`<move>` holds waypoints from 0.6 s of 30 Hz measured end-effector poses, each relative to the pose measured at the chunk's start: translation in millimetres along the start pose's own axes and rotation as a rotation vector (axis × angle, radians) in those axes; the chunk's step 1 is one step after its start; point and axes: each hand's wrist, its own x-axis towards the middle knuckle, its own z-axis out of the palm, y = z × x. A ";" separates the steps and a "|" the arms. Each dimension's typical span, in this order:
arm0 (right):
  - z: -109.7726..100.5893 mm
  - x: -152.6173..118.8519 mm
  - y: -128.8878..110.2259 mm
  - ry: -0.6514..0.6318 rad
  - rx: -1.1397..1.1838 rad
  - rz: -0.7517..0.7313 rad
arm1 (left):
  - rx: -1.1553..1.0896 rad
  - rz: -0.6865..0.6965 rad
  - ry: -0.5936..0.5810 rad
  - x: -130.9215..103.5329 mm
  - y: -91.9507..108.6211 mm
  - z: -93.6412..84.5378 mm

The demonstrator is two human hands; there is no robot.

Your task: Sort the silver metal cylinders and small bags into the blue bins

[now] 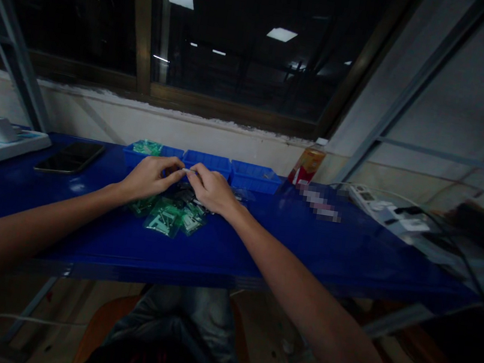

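Observation:
My left hand [154, 176] and my right hand [211, 188] meet above the blue table, fingertips pinched together. Between them is a small, pale, thin piece [188, 170], too small to name. Both hands are closed on it. Below them lies a pile of small clear-and-green plastic packets [165, 218] with light strips inside. Some dark small items in the pile are partly hidden by my hands. Just behind stand three blue bins: a left bin [172, 152] with green packets [147, 147] in it, a middle bin [208, 162], and a right bin [255, 177].
A phone [71, 157] and a white power strip [1, 148] lie on the left of the blue table [106, 240]. A drink bottle [307, 164] stands at the back right. Plugs and cables [393, 219] crowd the right edge. A window and wall rise behind.

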 end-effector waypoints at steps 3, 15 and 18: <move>-0.9 0.8 -1.2 0.026 -0.021 0.011 | -0.042 -0.038 -0.011 1.7 -0.3 0.7; -2.2 9.2 67.3 0.138 -0.269 0.473 | 0.097 0.088 -0.335 6.3 -39.0 24.5; -1.2 7.2 77.0 0.137 -0.288 0.521 | 0.085 0.094 -0.349 5.5 -33.9 19.6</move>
